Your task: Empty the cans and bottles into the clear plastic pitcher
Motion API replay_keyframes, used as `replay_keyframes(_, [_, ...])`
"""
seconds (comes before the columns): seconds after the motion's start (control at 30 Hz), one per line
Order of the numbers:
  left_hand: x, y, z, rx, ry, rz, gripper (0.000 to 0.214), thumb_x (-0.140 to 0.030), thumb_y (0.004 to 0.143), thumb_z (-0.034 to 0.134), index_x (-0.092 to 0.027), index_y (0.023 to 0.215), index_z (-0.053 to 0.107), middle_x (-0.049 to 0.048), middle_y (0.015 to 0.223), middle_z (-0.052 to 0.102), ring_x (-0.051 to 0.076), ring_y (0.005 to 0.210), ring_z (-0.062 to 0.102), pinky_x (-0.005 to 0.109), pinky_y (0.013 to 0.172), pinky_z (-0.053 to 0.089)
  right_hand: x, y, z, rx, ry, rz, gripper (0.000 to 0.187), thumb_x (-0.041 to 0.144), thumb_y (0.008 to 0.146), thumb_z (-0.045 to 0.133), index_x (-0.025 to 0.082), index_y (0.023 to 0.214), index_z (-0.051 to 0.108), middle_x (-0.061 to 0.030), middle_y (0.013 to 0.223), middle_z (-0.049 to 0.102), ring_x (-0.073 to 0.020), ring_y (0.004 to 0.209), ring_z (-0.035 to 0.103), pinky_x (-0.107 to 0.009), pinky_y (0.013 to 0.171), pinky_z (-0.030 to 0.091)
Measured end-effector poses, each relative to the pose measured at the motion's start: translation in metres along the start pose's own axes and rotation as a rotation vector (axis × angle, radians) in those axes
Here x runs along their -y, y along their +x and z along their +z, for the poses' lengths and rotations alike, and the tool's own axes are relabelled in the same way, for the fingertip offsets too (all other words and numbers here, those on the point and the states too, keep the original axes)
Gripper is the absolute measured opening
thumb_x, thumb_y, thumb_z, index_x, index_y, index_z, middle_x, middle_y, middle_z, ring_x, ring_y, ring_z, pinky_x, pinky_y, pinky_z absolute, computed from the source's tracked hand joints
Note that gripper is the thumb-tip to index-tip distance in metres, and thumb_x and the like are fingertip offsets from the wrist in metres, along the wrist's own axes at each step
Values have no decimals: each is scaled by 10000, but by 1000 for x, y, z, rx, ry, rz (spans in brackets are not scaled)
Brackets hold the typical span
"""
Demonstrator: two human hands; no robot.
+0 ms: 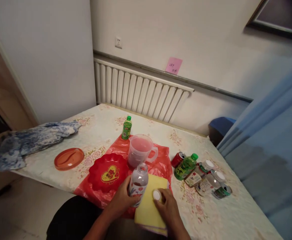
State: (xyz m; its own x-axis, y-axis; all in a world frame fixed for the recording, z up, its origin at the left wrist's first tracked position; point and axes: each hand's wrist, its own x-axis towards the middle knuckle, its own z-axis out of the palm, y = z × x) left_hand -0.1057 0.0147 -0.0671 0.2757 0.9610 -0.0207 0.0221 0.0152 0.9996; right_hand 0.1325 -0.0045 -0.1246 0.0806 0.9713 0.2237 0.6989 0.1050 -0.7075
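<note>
My left hand (122,197) is wrapped round an uncapped clear bottle (138,181) with a pink-and-white label, held upright at the table's near edge. My right hand (168,206) pinches its white cap (157,195) over a yellow cloth (151,206). Just behind stands a clear measuring jug (140,150) with pink liquid, on a red plastic bag (158,166). Left of the bottle lies a red heart-patterned plate (108,171).
A green bottle (127,128) stands upright at the back. An orange dish (69,158) and a blue patterned cloth (31,140) lie left. To the right lie a red can (177,159), a green bottle (186,166) and several white-capped bottles (207,178). A radiator (141,90) lines the wall.
</note>
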Motion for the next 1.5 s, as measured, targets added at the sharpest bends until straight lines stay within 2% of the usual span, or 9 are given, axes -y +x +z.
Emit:
replay_keyframes(0.17, [3, -5, 32, 60, 48, 6, 645, -250, 607, 726, -223, 1216, 514, 30, 1130, 675, 247, 1029, 628, 304, 853, 510, 13, 0, -28, 18, 140, 13, 273, 217, 677, 621, 215, 942, 686, -26, 815, 707, -214, 685, 636, -307, 639, 519])
replay_keyframes(0.4, [-1, -7, 62, 114, 217, 26, 654, -194, 591, 700, -220, 1208, 487, 27, 1113, 650, 219, 961, 612, 294, 828, 495, 48, 0, -92, -71, 100, -146, 341, 193, 717, 623, 217, 1053, 675, -68, 1006, 708, -236, 887, 658, -323, 799, 526])
replay_keyframes(0.57, [-6, -12, 72, 133, 364, 56, 604, -187, 607, 666, -222, 1183, 488, 11, 1100, 641, 200, 960, 598, 282, 848, 475, 59, -5, -118, -45, 88, -209, 323, 156, 757, 592, 212, 1070, 652, -71, 1044, 686, -219, 941, 641, -327, 839, 515])
replay_keyframes(0.73, [-10, -13, 76, 152, 434, 61, 615, -193, 608, 657, -214, 1196, 476, 15, 1125, 630, 201, 992, 582, 271, 869, 459, 59, -6, -129, -32, 189, -148, 393, 133, 723, 628, 202, 1110, 643, -78, 1129, 676, -222, 1002, 633, -339, 869, 517])
replay_keyframes(0.83, [-11, -12, 78, 152, 477, 49, 644, -185, 593, 657, -218, 1209, 472, 21, 1144, 621, 209, 1010, 572, 275, 884, 452, 61, -6, -135, 18, 233, -131, 426, 123, 711, 635, 211, 1127, 645, -71, 1157, 672, -212, 959, 642, -337, 851, 523])
replay_keyframes(1.03, [-8, -11, 80, 159, 518, 84, 650, -161, 585, 648, -217, 1211, 484, 27, 1135, 616, 210, 999, 570, 278, 868, 450, 67, -6, -143, 80, 213, -140, 390, 145, 727, 648, 204, 1112, 620, -45, 1029, 687, -188, 846, 622, -335, 819, 504])
replay_keyframes(1.13, [-4, -11, 79, 161, 555, 92, 644, -163, 591, 648, -215, 1213, 490, 38, 1143, 612, 221, 1011, 568, 291, 873, 449, 67, -7, -145, 131, 157, -189, 349, 143, 761, 625, 202, 1104, 622, -56, 1062, 673, -203, 928, 611, -345, 861, 483])
replay_keyframes(1.3, [3, -11, 78, 149, 592, 102, 678, -157, 584, 654, -211, 1235, 473, 60, 1187, 590, 236, 1062, 555, 331, 926, 439, 66, -8, -145, 206, 57, -237, 407, 127, 796, 587, 226, 1189, 620, -76, 1221, 630, -230, 1106, 570, -381, 975, 435])
replay_keyframes(1.5, [11, -11, 78, 142, 592, 126, 659, -146, 585, 643, -214, 1220, 479, 55, 1169, 592, 229, 1043, 562, 330, 908, 450, 68, -8, -145, 260, -25, -246, 432, 122, 817, 568, 219, 1236, 614, -82, 1234, 635, -223, 1131, 574, -382, 1009, 425])
